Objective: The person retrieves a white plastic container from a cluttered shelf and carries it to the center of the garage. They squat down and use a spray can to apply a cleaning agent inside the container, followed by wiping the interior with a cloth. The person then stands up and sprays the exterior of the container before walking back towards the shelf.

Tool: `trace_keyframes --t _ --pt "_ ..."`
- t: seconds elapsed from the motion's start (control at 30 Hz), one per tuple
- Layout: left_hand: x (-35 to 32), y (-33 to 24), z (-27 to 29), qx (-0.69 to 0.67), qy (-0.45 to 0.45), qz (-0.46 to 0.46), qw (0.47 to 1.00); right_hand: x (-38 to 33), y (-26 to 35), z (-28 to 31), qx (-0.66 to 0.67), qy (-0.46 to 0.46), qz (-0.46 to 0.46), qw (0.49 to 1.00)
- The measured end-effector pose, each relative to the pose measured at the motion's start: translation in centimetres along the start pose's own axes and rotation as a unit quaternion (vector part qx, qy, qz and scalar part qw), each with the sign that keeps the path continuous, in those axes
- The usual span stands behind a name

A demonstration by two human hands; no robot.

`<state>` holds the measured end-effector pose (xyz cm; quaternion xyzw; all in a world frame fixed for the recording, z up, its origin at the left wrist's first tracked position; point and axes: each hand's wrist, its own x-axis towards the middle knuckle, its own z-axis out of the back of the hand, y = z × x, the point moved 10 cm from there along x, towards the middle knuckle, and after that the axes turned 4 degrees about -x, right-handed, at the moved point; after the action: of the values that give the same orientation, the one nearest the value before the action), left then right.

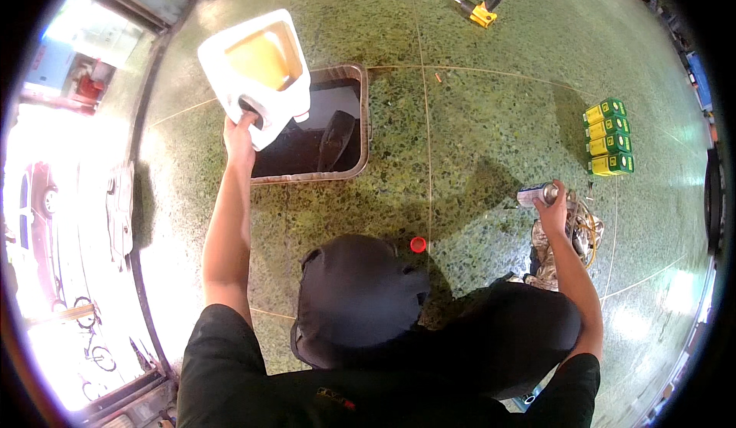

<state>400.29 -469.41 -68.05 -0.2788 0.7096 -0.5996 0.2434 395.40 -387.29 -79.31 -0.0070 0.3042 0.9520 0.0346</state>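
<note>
My left hand (241, 133) is closed round the handle of a white plastic jug (218, 60), held tilted over a tray. Its upper side looks cut away and shows an amber inside. Dark liquid fills the rectangular tray (363, 133), and a dark, long object (336, 138) lies in it. Off to the right, my right hand (553, 215) grips a spray can (533, 195) lying sideways in the fingers, low over a patterned cloth (544, 263). On the floor in front of my knees is a red ring-shaped cap (418, 245).
Several green-and-yellow boxes (609, 141) stand in a row at the right. A yellow-and-black power tool (481, 14) with a hose or cord lies far ahead. Beside the cloth is a coiled yellow cord (590, 236). A small orange piece (438, 78) lies on the speckled green floor (475, 129).
</note>
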Motion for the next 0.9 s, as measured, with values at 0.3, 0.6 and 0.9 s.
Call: trace_keyframes --t 0.3,0.6,0.9 --pt "1.5 -0.8 3.0 0.123 -0.025 -0.109 0.986 1.8 14.9 2.6 0.050 0.035 0.089 0.994" --pt "0.3 -0.9 2.6 -0.035 -0.046 -0.161 0.985 7.5 42.8 2.2 0.134 0.157 0.241 0.948" --pt "3.1 -1.9 2.5 -0.077 -0.054 -0.036 0.995 7.3 57.1 -3.8 0.120 0.324 0.335 0.877"
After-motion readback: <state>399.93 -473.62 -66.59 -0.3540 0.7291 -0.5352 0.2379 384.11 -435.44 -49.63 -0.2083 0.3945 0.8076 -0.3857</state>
